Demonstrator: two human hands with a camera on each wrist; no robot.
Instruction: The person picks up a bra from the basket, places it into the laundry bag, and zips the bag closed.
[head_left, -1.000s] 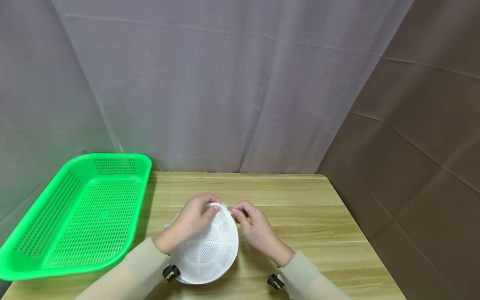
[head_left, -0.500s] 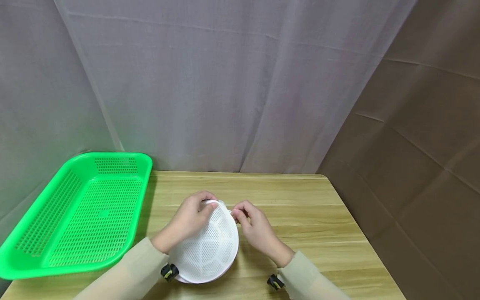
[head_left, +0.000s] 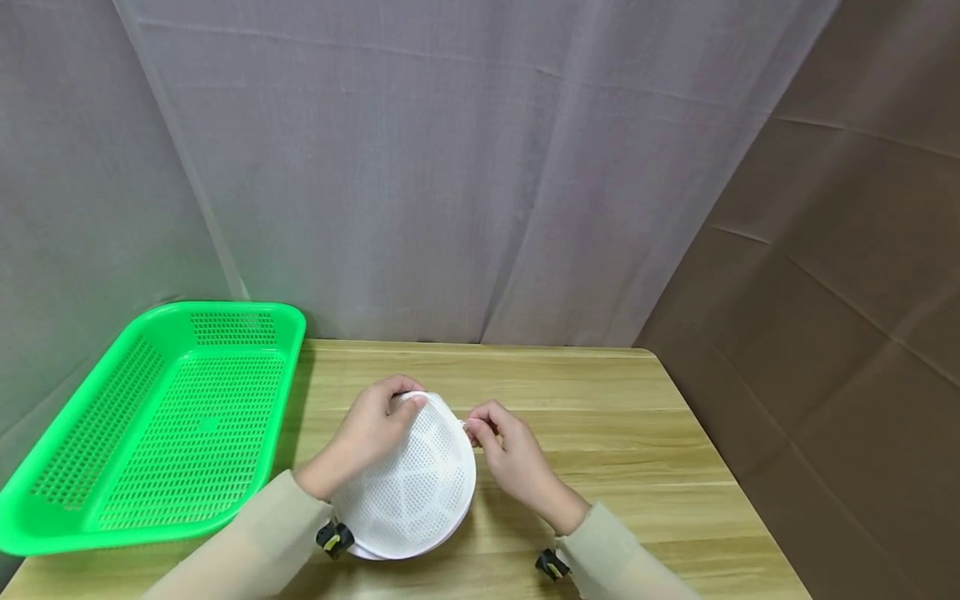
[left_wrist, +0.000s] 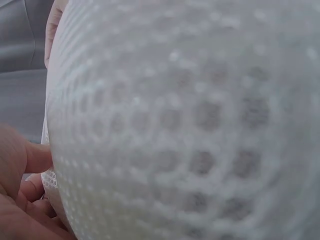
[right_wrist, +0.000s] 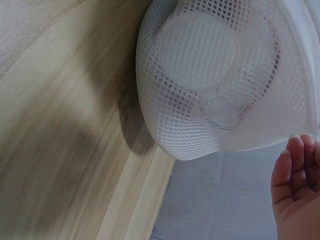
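A round white mesh laundry bag [head_left: 420, 492] is held tilted above the near part of the table. My left hand [head_left: 378, 425] grips its upper left edge, thumb on the mesh side facing me. At the bag's right edge my right hand [head_left: 517, 454] pinches a small white bit on the seam, too small to tell whether it is a zip pull. White mesh [left_wrist: 175, 120] fills most of the left wrist view, beside part of a hand. In the right wrist view the bag [right_wrist: 200, 50] bulges, with a round panel showing, and the curled right fingers [right_wrist: 282, 175] reach its edge.
A large green plastic basket [head_left: 206, 425] with slotted walls stands on the left of the wooden table [head_left: 600, 433]. Grey cloth [head_left: 375, 183] hangs behind the table, and a brown cloth wall [head_left: 840, 333] closes off the right side.
My left hand has shifted left and slightly up, drawing the bag's upper edge with it. The right hand has stayed almost in place, still pinching at the right edge.
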